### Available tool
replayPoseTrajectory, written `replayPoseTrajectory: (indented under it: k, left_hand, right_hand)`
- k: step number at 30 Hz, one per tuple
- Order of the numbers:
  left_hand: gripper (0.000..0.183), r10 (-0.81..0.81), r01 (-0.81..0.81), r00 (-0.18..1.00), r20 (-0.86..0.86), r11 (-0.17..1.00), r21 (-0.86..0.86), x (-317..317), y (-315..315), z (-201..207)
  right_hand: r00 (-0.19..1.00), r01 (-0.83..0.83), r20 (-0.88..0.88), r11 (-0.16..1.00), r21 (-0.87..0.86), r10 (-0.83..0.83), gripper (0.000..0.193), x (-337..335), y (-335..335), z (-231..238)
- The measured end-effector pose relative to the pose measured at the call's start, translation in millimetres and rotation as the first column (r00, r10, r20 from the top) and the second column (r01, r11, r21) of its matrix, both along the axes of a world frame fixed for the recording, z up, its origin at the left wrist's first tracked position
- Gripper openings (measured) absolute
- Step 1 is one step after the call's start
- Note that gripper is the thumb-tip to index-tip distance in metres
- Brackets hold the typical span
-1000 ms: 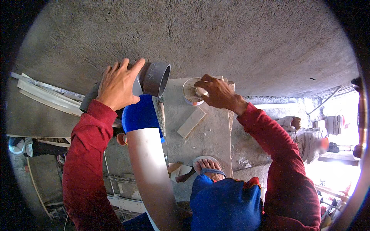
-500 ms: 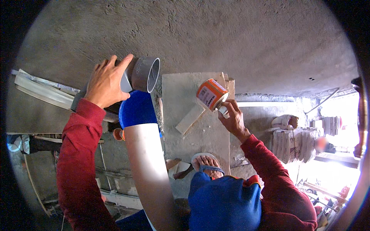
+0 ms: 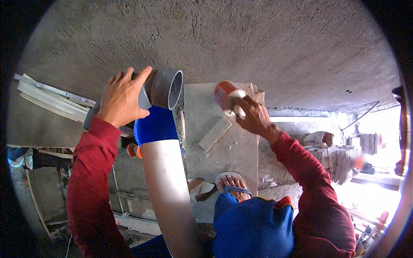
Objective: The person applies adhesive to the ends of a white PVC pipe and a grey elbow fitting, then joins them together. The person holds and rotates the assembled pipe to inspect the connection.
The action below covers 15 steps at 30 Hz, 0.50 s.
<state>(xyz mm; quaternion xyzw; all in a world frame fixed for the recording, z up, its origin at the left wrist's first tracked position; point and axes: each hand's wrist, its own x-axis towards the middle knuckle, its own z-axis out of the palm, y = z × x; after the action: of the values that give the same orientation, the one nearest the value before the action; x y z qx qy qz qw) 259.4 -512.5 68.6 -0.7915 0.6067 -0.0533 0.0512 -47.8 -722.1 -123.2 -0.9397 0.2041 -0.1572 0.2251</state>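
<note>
My left hand (image 3: 124, 96) grips a grey plastic pipe fitting (image 3: 161, 89), its round open mouth facing right. Part of the fitting is hidden behind my fingers. Just below it, a deep blue surface (image 3: 157, 127) adjoins the far end of a long white pipe (image 3: 165, 185) that runs down toward my body; I cannot tell whether the blue belongs to the pipe. Over on the right, my right hand (image 3: 256, 118) is closed around the white end of a small orange-and-white can (image 3: 228, 94), which is tilted and slightly blurred.
A pale board (image 3: 219, 161) lies under my sandalled foot (image 3: 234, 185), with a short wooden offcut (image 3: 215, 133) on it. Long white strips (image 3: 51, 101) lie at the left. Stacked sacks (image 3: 337, 161) stand at the right, below a rough concrete wall (image 3: 241, 43).
The can has moved slightly left and turned, its white end now toward me and my right hand further around it. My left hand and the fitting have shifted slightly right and down.
</note>
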Motion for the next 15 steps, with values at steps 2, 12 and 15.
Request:
replayPoseTrajectory:
  k: [2,12,15]
  left_hand:
    - [0.109,0.001,-0.001,1.0,-0.002,1.0,-0.004,0.1,1.3,-0.2]
    - [0.111,0.013,-0.012,0.999,-0.046,1.0,0.004,2.2,4.8,-3.7]
    - [0.111,0.01,-0.01,0.999,-0.049,1.0,-0.003,2.5,-0.2,-8.4]
  right_hand:
    - [0.997,-0.054,-0.049,0.998,-0.043,0.052,0.044,22.7,-18.9,12.7]
    - [0.918,-0.269,-0.292,0.962,0.042,0.27,0.041,92.9,-82.9,39.4]
    - [0.93,-0.089,-0.332,0.972,0.215,0.158,0.043,81.8,-92.2,55.4]
